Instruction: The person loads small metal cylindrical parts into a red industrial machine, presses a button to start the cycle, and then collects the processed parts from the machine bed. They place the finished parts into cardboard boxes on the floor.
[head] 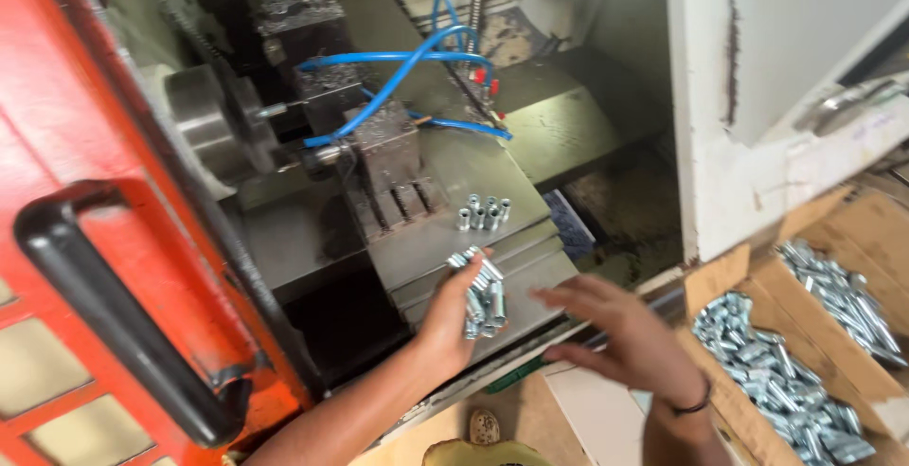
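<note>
My left hand (447, 319) is raised in front of the lathe bed and grips a bundle of several small silver metal sleeves (483, 293). My right hand (615, 329) hovers just to the right of the bundle, fingers spread and pointing left, holding nothing. Several more silver sleeves (483, 212) stand upright in a cluster on the grey machine slide (454, 239) above my hands. The chuck (213, 125) holds a small workpiece at the left.
A red machine door (57, 163) with a black handle (114, 319) fills the left. Blue air hoses (407, 63) run over the tool block (383, 149). Cardboard boxes (729, 281) of silver parts (776, 371) sit at the right, below a white frame (748, 172).
</note>
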